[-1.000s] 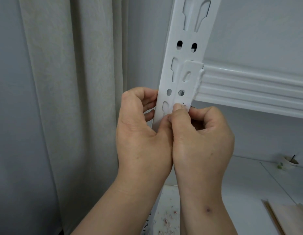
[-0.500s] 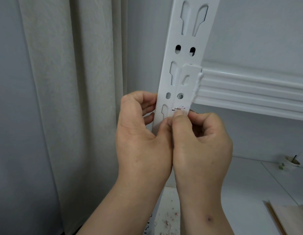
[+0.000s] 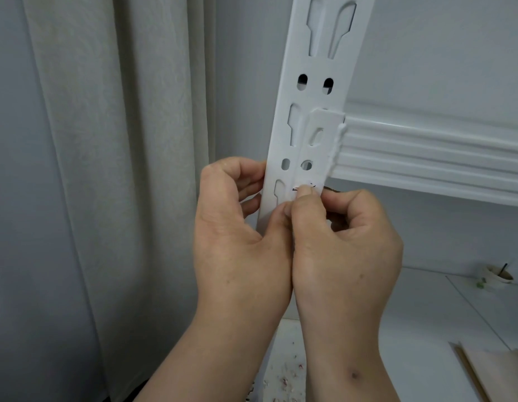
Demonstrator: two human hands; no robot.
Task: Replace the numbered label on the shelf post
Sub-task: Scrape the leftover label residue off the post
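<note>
Hands side by side at the shelf post [image 3: 315, 91]: left hand [image 3: 240, 239] clenched round its edge, right hand [image 3: 344, 250] thumb pressing the label [image 3: 308, 187], fingers curled behind. Label sits low on the post, just under the beam [image 3: 425, 158]; markings unreadable. Curtain [image 3: 107, 169] behind.

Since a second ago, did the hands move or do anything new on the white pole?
Barely. The right hand slid its thumb slightly down the shelf post, uncovering more of the dark marks of the label above the nail. The left hand kept its grip around the post's left edge. Nothing was picked up or let go; the shelf beam and curtain stayed put.
</note>
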